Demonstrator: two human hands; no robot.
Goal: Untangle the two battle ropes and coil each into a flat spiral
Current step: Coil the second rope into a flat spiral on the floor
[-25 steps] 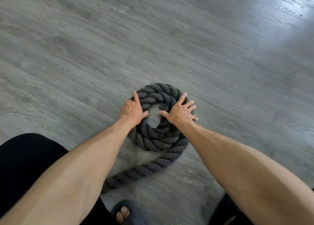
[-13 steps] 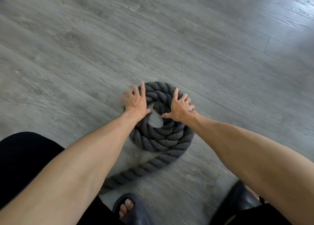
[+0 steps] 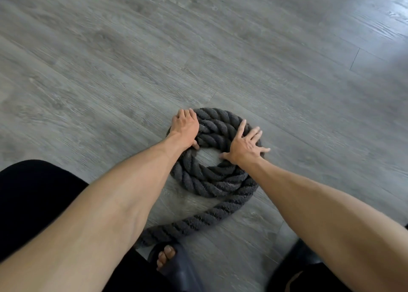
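A thick dark grey battle rope [image 3: 212,181] lies on the floor as a flat coil of about three turns with a hole in its middle. Its free tail [image 3: 198,223] curves out from the right of the coil toward my feet. My left hand [image 3: 185,127] curls over the coil's far left edge, fingers wrapped round the outer turn. My right hand [image 3: 244,145] presses flat on the coil's right side, fingers spread. Only one rope is in view.
Grey wood-plank floor [image 3: 110,82] spreads all around the coil. My sandalled left foot [image 3: 170,260] stands just below the rope's tail, and my right foot [image 3: 295,267] is at the bottom right. My black-clad knee [image 3: 33,199] fills the lower left.
My left hand has shifted from flat on the coil's left side to gripping its far left edge. My right hand has slid to the right over the coil, which looks a little wider.
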